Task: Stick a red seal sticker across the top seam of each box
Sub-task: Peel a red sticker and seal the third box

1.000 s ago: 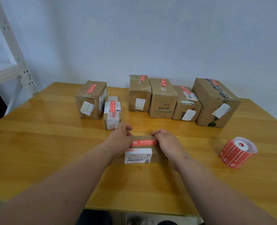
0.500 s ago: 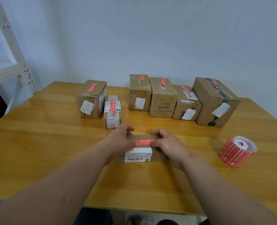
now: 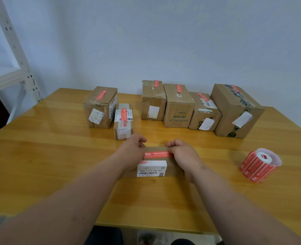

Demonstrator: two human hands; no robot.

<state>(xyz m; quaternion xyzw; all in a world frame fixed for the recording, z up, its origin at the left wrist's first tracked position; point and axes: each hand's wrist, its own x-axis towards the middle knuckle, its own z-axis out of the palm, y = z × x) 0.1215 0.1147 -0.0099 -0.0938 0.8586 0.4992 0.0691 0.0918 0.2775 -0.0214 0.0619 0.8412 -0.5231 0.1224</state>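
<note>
Left hand [image 3: 131, 150] and right hand [image 3: 182, 152], fingers curled, grip the two ends of a flat box [image 3: 155, 162] lying between them on the table [image 3: 40, 156]. A red sticker [image 3: 156, 154] lies lengthwise across the box top, its ends under the hands; whether the fingertips press it cannot be told. A white barcode label [image 3: 152, 168] covers the near face. Beyond the left hand stand a small box [image 3: 123, 121] and a taller one [image 3: 100, 107], touching. Beyond the right hand four boxes [image 3: 179, 106] stand side by side near the wall, each with a red strip on top. All boxes are closed. Right of the right hand, well apart, lies the sticker roll [image 3: 260, 165]. Bare tabletop lies left of the left hand and nearer, toward the front edge.
</note>
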